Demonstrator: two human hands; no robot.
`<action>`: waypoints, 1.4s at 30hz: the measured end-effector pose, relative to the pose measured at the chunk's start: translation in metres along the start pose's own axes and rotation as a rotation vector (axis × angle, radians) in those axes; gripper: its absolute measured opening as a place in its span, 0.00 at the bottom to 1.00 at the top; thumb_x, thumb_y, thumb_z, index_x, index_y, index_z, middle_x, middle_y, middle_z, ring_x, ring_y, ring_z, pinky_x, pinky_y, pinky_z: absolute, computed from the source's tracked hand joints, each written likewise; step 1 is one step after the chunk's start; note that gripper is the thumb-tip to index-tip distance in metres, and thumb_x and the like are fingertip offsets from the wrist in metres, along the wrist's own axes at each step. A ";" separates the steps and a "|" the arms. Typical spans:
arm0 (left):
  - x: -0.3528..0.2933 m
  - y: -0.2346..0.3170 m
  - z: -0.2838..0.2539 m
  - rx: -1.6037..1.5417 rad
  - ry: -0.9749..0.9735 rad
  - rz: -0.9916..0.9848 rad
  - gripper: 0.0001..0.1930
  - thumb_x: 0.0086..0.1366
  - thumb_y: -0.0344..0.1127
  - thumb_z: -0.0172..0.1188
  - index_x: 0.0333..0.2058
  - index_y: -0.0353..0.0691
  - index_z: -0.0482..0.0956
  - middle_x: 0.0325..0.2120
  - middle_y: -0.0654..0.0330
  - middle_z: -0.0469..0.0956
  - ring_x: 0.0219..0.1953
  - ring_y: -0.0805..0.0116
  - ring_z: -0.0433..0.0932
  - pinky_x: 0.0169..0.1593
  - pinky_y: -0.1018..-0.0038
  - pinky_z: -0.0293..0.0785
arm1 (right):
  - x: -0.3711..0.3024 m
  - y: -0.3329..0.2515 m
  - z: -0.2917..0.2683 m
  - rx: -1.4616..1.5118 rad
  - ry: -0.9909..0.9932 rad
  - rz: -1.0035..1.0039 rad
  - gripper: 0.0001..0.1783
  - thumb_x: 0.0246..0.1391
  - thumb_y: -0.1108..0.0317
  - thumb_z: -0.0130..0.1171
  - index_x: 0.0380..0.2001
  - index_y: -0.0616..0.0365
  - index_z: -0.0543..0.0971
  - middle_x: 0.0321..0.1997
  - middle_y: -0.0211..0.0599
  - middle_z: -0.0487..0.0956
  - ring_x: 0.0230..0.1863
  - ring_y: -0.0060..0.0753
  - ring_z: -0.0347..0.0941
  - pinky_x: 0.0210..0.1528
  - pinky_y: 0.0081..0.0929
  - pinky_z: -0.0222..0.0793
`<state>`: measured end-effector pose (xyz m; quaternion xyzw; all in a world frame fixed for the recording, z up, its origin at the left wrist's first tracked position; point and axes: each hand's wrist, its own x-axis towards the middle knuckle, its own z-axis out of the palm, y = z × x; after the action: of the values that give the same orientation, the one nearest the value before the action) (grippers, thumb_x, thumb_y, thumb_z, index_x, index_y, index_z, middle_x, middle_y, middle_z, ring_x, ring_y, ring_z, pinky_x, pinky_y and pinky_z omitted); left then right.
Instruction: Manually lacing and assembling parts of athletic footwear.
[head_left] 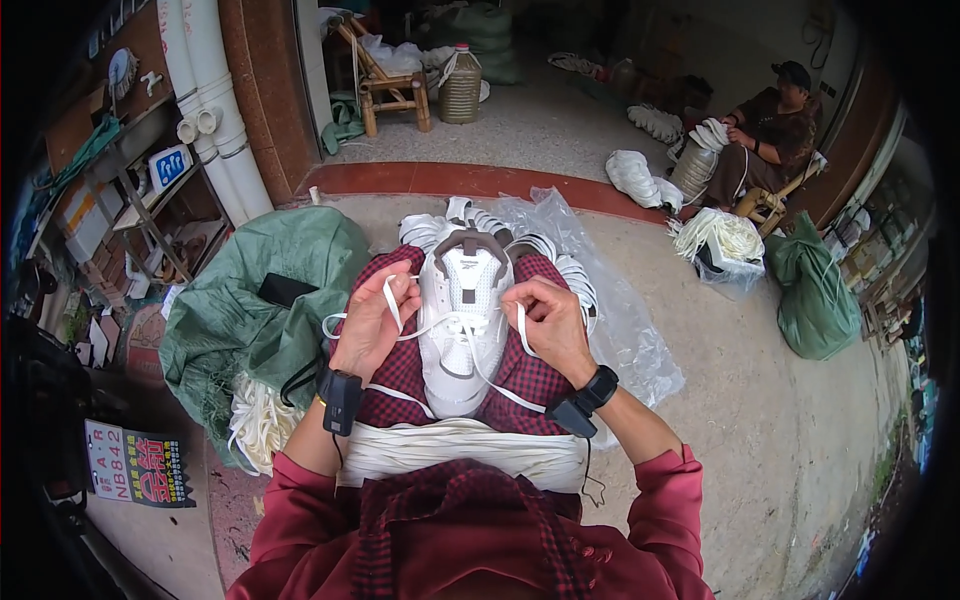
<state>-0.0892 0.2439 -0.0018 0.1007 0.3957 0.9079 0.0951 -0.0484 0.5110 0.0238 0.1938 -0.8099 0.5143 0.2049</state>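
A white sneaker (462,372) rests on my lap over a checked red and black cloth, toe toward me and tongue away. A white shoelace (440,321) crosses its front, with loose lengths trailing on both sides over the cloth. On the shoe's left side, my left hand (376,322) is closed, pinching a looped stretch of the lace between thumb and fingers. My right hand (550,322) pinches the lace at the shoe's right side, fingers curled. Both wrists carry dark devices. Beyond the sneaker lie more white shoes (570,275), partly hidden behind it.
A bundle of white laces (480,450) lies across my lap. At left, a green sack (265,335) bears a dark phone (286,290). Clear plastic sheeting (630,350) spreads at right. A seated person (775,125) handles white material by the doorway, near another green sack (815,290).
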 end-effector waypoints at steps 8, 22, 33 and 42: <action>-0.007 0.008 0.000 -0.199 0.051 -0.150 0.15 0.68 0.31 0.62 0.52 0.38 0.77 0.38 0.60 0.80 0.40 0.71 0.80 0.46 0.74 0.80 | 0.004 -0.022 0.000 -0.170 -0.041 -0.106 0.08 0.42 0.82 0.65 0.28 0.60 0.80 0.24 0.30 0.73 0.21 0.22 0.69 0.24 0.21 0.64; -0.018 -0.011 0.028 0.519 0.099 0.236 0.07 0.64 0.26 0.66 0.40 0.33 0.83 0.30 0.64 0.83 0.32 0.81 0.79 0.37 0.82 0.76 | 0.014 -0.025 0.000 -0.193 -0.149 -0.070 0.12 0.46 0.81 0.62 0.37 0.60 0.82 0.26 0.37 0.77 0.23 0.31 0.73 0.27 0.28 0.69; -0.012 -0.022 0.019 0.674 0.026 0.354 0.05 0.65 0.25 0.64 0.39 0.32 0.82 0.31 0.65 0.82 0.32 0.83 0.77 0.35 0.84 0.74 | 0.063 -0.042 -0.030 -0.636 -0.671 -0.579 0.13 0.39 0.76 0.65 0.33 0.60 0.80 0.39 0.37 0.72 0.48 0.41 0.67 0.50 0.36 0.70; -0.010 0.000 0.050 1.387 -0.133 0.671 0.16 0.49 0.16 0.56 0.36 0.37 0.81 0.26 0.57 0.75 0.24 0.64 0.76 0.31 0.70 0.73 | 0.077 -0.041 -0.024 -0.754 -0.882 -0.510 0.15 0.34 0.72 0.70 0.32 0.58 0.86 0.35 0.36 0.73 0.45 0.42 0.67 0.49 0.34 0.68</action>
<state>-0.0664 0.2762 0.0301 0.3061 0.8157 0.4246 -0.2462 -0.0888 0.5092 0.1051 0.4890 -0.8720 0.0007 0.0222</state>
